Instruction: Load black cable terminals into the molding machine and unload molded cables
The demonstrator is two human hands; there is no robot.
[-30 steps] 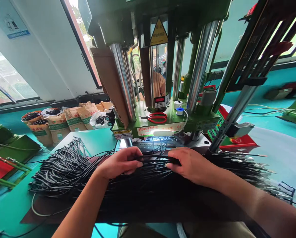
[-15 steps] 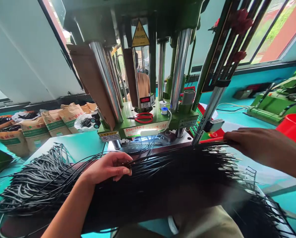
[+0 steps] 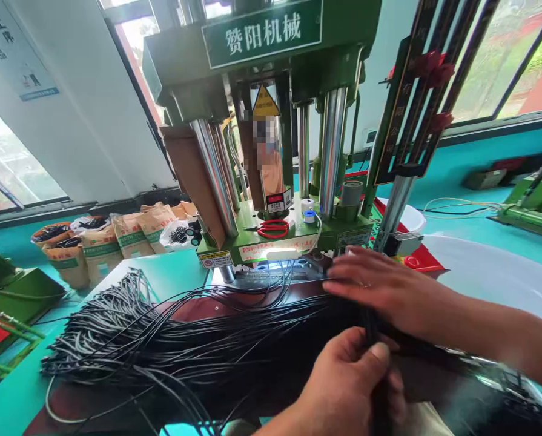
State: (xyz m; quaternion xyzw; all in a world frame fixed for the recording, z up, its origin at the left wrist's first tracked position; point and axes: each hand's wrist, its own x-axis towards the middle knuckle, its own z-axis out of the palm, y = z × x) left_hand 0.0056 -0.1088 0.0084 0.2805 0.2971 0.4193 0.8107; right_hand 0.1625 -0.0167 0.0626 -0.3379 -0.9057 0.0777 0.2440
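Long black cables (image 3: 252,321) lie across the dark red-brown work surface in front of the press. My left hand (image 3: 352,375) is closed around a bunch of them, thumb and forefinger pinched together at the top. Just above and to the right, my right hand (image 3: 384,290) has its fingers stretched out, somewhat blurred, against the upper part of the cables. At the left, a thick pile of black cable ends (image 3: 102,330) spreads over the table. The cables below my hands are dark and hard to tell apart.
The green press (image 3: 261,242) stands straight ahead, with red-handled scissors (image 3: 273,228) and a blue-and-white tape roll (image 3: 309,216) on its ledge. Several paper sacks (image 3: 105,236) line the back wall. A large white tub (image 3: 493,278) is at the right. A person is partly visible behind the press.
My left hand has moved right with its grip on cables, and my right hand has come left off the cable ends, its fingers stretching out. The view has shifted upward and left.
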